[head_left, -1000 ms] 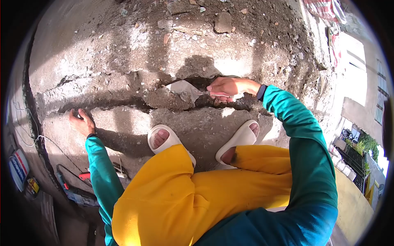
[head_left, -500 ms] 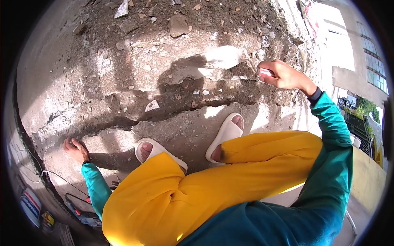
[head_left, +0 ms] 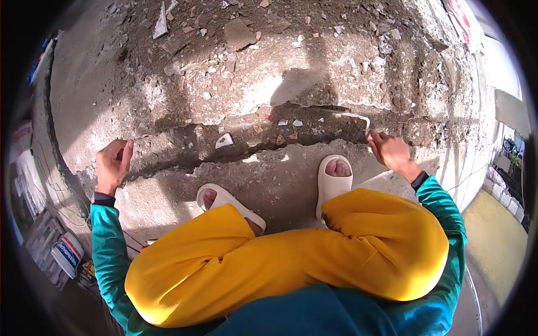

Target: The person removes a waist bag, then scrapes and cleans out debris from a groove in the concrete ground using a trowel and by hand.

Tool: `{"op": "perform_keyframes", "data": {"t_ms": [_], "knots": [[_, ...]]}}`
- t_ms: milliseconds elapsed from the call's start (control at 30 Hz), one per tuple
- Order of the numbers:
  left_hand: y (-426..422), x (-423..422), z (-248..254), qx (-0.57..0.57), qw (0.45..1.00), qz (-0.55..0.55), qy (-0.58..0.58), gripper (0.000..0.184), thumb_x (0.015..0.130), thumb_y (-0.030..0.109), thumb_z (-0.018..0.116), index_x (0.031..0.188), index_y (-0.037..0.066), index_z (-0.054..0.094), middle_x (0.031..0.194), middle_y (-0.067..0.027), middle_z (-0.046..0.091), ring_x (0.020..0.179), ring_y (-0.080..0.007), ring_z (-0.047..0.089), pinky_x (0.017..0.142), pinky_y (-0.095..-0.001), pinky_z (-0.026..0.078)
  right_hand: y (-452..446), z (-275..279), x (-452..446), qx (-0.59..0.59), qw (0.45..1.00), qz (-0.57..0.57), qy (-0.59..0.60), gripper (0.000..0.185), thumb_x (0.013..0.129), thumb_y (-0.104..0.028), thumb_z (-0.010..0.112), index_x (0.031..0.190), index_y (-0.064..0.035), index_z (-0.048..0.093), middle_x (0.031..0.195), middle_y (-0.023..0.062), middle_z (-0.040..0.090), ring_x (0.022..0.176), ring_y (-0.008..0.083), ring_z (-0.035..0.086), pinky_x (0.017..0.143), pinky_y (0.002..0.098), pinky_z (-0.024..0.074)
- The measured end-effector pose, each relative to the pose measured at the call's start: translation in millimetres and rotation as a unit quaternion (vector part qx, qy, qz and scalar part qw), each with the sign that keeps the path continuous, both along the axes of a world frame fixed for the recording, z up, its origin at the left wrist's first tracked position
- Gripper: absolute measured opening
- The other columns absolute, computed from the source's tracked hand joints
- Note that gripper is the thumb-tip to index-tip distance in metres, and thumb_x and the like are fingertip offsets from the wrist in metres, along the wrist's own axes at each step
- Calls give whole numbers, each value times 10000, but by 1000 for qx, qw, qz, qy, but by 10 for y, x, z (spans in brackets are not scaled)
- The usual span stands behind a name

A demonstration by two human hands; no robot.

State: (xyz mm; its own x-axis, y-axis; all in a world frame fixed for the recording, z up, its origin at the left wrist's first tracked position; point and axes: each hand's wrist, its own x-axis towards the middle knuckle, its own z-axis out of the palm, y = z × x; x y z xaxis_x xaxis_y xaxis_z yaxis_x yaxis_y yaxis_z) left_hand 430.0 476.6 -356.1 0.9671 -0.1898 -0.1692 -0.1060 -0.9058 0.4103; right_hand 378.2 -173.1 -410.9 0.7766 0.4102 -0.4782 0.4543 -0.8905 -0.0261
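Observation:
My right hand is closed round the handle of a trowel, which is mostly hidden by the fingers. Its pale bent shank shows, and the blade, seen nearly edge-on, points left over the trench of broken soil and rubble. On the left, my left hand is held above the concrete with its fingers curled in and the thumb up; nothing shows in it. A pale tile shard lies in the trench between the two hands.
My sandalled feet rest on the concrete strip along the trench's near edge. Stones and shards, including a flat stone, litter the soil beyond. A white and blue bag stands at lower left, near thin wires.
My right hand has come nearer with the trowel, whose blade has turned from face-on to edge-on. The left hand has risen off the ground and curled. My view has shifted.

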Motion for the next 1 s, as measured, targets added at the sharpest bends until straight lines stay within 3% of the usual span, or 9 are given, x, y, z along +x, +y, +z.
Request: {"op": "perform_keyframes", "data": {"t_ms": [133,267,367,400,433,533,633,733,1000], "knots": [[-431,30,476,51,997,-26,43,160,889,112,621,1022,24,639,787,-107,642,620,-201,600,588,-314,489,-263,-467,-60,41,998,42,-13,294,966,-302,471,1111,-70,578,776,144,647,584,343,631,527,462,519],[-663,-86,683,85,993,-77,11,156,887,9,580,1033,26,633,947,-132,653,810,-276,661,668,-344,527,-426,-478,37,67,992,101,18,333,967,-311,470,1150,-62,595,794,149,651,583,344,628,530,452,518],[-637,-373,784,109,985,86,98,138,910,63,601,1025,10,655,915,-115,673,669,-193,644,614,-323,520,-575,-339,205,63,995,64,53,336,968,-322,465,1145,-72,605,793,155,653,622,347,633,547,454,516],[-599,-483,741,87,996,31,14,152,915,108,624,1016,6,674,810,-93,669,577,-131,588,564,-281,491,-615,-320,267,75,994,28,74,316,968,-328,469,1119,-90,613,773,167,650,665,361,636,576,465,512],[-593,-635,745,59,987,126,81,194,921,161,633,851,-19,657,643,-92,570,508,-111,469,502,-275,414,-647,-385,317,78,993,33,77,316,968,-328,469,1119,-90,613,773,167,650,665,361,636,576,465,512],[-574,-1012,678,126,980,126,94,419,934,234,615,636,-26,475,549,-99,367,515,-147,276,467,-330,280,-597,-617,513,97,979,3,181,304,970,-316,477,1049,-65,628,797,227,642,737,428,614,668,502,498],[-738,-1355,719,88,986,81,117,221,921,161,615,798,-21,604,661,-111,556,551,-145,525,531,-308,432,-324,-833,586,159,952,-47,258,308,967,-296,486,1008,-27,630,799,254,621,781,457,582,690,507,479],[-601,-1722,770,83,967,189,151,148,914,139,616,915,-7,642,775,-110,635,639,-166,621,599,-289,488,-312,-827,702,200,941,-31,269,298,960,-280,503,966,-7,621,789,260,606,794,469,561,685,503,462],[-476,-2081,818,87,938,293,165,163,925,130,590,988,-14,636,837,-118,656,714,-190,635,668,-300,495,82,-882,507,105,964,23,245,263,968,-286,469,1032,-55,577,754,222,639,748,449,611,685,552,478]]}}
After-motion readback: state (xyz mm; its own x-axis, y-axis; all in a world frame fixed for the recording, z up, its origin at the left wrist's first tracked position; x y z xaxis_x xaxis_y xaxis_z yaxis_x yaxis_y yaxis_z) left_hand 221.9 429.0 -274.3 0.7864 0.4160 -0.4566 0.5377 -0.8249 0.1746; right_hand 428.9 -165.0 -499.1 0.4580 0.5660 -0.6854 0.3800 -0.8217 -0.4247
